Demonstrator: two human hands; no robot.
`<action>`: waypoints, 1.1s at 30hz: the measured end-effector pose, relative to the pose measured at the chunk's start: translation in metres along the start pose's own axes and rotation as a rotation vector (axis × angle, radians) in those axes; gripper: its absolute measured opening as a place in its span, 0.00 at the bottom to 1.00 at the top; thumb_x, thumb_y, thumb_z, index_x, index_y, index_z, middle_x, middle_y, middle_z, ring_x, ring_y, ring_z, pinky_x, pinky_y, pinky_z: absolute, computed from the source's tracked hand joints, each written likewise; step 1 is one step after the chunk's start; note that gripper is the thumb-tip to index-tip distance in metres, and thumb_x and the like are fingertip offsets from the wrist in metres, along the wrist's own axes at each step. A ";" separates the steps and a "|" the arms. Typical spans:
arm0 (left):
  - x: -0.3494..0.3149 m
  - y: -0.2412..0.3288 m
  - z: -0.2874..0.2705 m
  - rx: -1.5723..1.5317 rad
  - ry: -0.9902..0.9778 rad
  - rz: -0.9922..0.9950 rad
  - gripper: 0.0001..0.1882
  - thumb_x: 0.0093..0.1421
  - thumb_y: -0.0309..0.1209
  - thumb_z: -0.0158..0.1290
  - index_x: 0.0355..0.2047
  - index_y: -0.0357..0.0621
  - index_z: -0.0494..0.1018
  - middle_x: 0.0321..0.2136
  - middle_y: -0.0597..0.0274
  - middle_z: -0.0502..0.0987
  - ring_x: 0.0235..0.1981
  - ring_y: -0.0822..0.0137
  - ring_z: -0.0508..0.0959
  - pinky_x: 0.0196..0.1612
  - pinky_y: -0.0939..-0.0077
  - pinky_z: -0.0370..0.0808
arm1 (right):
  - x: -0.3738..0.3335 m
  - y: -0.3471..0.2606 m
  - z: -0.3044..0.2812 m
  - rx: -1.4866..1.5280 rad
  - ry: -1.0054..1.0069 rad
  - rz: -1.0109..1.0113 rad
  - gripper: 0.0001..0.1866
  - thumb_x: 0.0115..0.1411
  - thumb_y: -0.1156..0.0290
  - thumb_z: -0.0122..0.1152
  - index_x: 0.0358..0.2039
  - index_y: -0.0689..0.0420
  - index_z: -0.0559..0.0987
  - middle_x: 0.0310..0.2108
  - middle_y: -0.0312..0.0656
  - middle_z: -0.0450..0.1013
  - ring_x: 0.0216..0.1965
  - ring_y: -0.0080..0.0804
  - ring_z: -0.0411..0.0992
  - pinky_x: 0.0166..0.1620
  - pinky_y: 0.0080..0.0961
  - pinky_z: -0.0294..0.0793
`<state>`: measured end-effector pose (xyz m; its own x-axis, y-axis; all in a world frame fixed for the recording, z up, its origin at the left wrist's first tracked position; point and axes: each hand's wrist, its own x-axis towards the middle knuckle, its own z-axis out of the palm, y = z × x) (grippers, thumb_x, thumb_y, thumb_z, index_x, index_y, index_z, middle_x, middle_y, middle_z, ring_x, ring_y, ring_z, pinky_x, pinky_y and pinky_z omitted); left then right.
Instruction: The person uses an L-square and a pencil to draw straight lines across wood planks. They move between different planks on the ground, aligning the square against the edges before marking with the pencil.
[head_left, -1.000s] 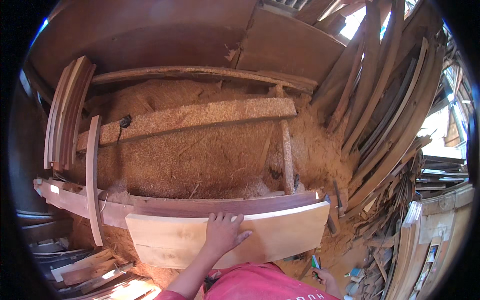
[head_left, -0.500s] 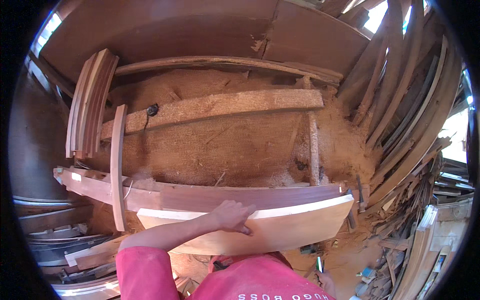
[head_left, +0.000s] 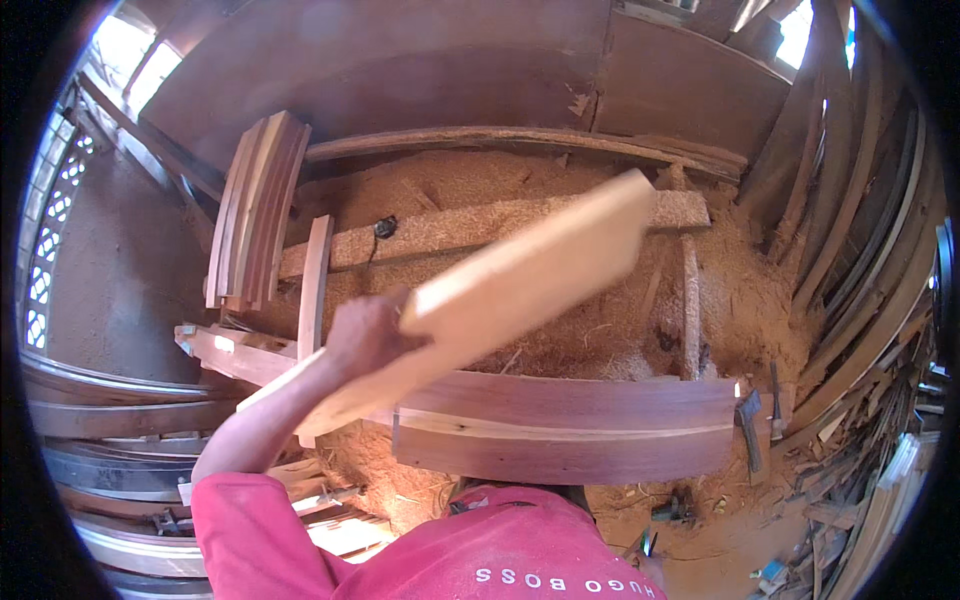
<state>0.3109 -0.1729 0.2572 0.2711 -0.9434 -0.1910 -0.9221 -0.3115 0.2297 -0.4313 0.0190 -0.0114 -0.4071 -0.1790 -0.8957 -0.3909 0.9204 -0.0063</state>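
My left hand point(head_left: 372, 335) is closed over the upper edge of a wide pale wooden board point(head_left: 530, 305). The board is raised and tilted, its right end up and away from me and its lower left end beside my forearm. Close to my body, below it, lies a reddish-brown plank point(head_left: 570, 450) with a pale stripe along its length. At the lower right my right hand point(head_left: 652, 568) shows only in part, around a thin green and dark thing whose kind is unclear.
A hammer point(head_left: 753, 440) stands at the plank's right end. Stacked boards point(head_left: 258, 210) rest on the bench frame at left, near a narrow upright strip point(head_left: 314, 275). Sawdust covers a long beam point(head_left: 460, 230) and the ground. Many curved planks point(head_left: 860, 260) lean at right.
My left hand has lifted the pale board off the reddish-brown plank and swung it left and away from me, uncovering the plank's striped face. The view has shifted slightly left.
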 end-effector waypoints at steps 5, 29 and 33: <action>0.082 -0.057 -0.025 -0.027 0.222 -0.197 0.29 0.48 0.50 0.71 0.39 0.42 0.72 0.36 0.44 0.81 0.42 0.43 0.81 0.43 0.50 0.75 | -0.010 0.004 0.030 0.051 -0.015 -0.031 0.14 0.63 0.58 0.67 0.38 0.55 0.77 0.22 0.36 0.72 0.18 0.27 0.72 0.18 0.27 0.63; 0.495 -0.004 0.274 -1.359 0.121 -0.292 0.31 0.48 0.42 0.75 0.43 0.30 0.77 0.41 0.46 0.83 0.40 0.57 0.83 0.42 0.61 0.81 | -0.129 0.151 0.140 0.638 -0.065 -0.111 0.10 0.68 0.63 0.63 0.36 0.55 0.77 0.24 0.42 0.76 0.21 0.30 0.75 0.22 0.27 0.72; 0.510 -0.044 0.339 -1.245 0.008 -0.377 0.45 0.56 0.48 0.69 0.62 0.26 0.65 0.54 0.43 0.77 0.52 0.55 0.78 0.53 0.60 0.78 | -0.136 0.175 0.147 0.755 0.270 -0.176 0.13 0.65 0.61 0.63 0.32 0.58 0.79 0.19 0.40 0.75 0.16 0.31 0.74 0.16 0.29 0.70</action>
<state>0.3962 -0.6020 -0.1737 0.4614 -0.7744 -0.4329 0.0842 -0.4475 0.8903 -0.3233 0.2556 0.0435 -0.6141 -0.3312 -0.7163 0.1545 0.8397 -0.5207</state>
